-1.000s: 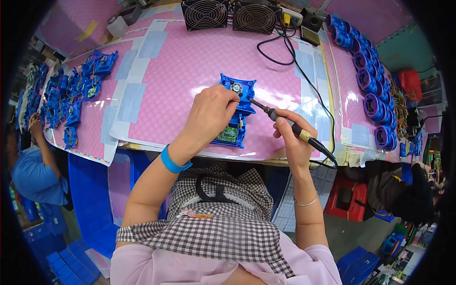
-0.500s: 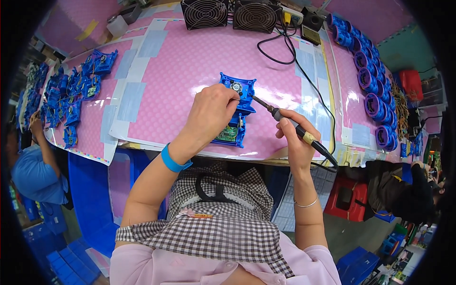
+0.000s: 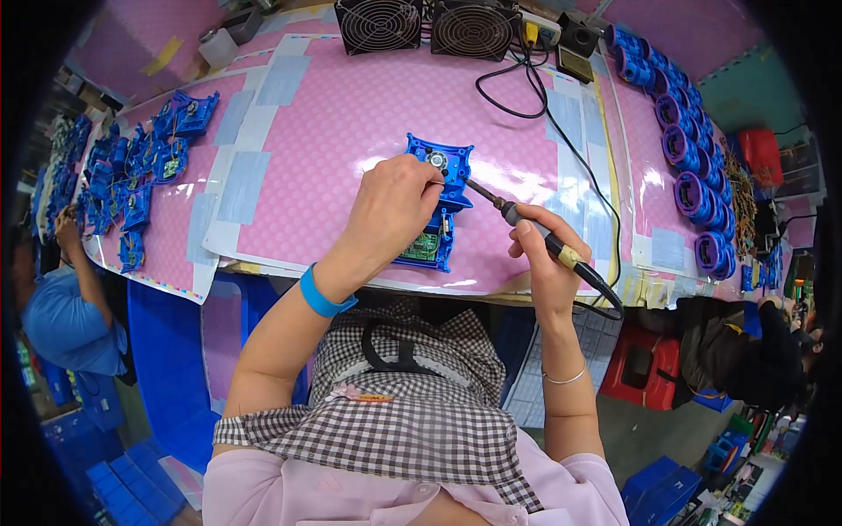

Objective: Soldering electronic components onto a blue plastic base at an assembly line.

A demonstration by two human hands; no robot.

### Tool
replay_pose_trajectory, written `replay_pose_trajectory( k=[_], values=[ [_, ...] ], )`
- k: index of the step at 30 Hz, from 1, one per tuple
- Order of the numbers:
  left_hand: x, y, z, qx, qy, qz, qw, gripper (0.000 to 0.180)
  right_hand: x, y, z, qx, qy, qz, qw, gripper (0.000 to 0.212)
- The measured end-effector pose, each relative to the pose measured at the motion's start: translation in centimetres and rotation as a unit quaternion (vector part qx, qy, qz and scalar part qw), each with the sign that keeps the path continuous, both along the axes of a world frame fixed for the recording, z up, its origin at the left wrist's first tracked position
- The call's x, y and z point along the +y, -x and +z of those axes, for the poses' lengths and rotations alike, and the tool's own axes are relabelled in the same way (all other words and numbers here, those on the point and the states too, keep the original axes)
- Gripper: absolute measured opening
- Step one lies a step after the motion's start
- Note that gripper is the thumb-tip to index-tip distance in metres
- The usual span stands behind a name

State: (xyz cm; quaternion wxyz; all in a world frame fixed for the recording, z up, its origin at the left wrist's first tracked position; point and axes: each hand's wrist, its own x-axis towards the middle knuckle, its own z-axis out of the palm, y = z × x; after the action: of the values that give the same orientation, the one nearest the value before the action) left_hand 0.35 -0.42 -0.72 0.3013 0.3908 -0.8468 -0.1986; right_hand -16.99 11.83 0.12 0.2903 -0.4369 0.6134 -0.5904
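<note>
On the bench before me lies a blue plastic housing with a round metal-centred part in its far half. A green circuit board sits in its near half. My left hand reaches over the housing from the left with thumb and forefinger pinched at its middle. What they pinch is too small to make out. My right hand grips a soldering iron like a pen. The iron's tip touches or almost touches the right side of the housing, close to my left fingertips.
Two black fans stand at the bench's far edge, beside a soldering iron stand. The iron's black cable loops along the right. More blue housings lie left; blue ring-shaped parts line the right. A co-worker sits at left.
Almost nothing differs. Both hands, the soldering iron and the housing keep their places.
</note>
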Motion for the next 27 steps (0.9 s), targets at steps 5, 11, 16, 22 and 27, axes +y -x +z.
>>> replay_pose_trajectory(
  k=[5,11,16,22,27],
  values=[
    [0.0,0.1,-0.1,-0.005,-0.002,0.005,1.000,0.011,0.1,0.2,-0.1,-0.007,0.013,-0.004,1.000,0.021],
    [-0.1,0.1,0.0,0.001,-0.007,0.001,1.000,0.011,0.3,0.1,0.2,-0.011,0.018,-0.012,1.000,0.023],
    [0.0,-0.5,0.5,-0.004,-0.018,0.005,1.000,0.010,0.2,-0.1,0.1,-0.022,0.044,-0.029,0.998,0.025],
    [-0.2,-5.7,0.9,0.139,-0.023,0.148,0.979,0.015,1.0,0.1,0.6,0.011,0.056,-0.031,0.998,0.024],
    [-0.2,-5.9,-0.9,0.080,-0.151,0.168,0.971,0.027,0.5,-0.7,0.9,0.004,0.051,-0.005,0.999,0.021]
  ],
)
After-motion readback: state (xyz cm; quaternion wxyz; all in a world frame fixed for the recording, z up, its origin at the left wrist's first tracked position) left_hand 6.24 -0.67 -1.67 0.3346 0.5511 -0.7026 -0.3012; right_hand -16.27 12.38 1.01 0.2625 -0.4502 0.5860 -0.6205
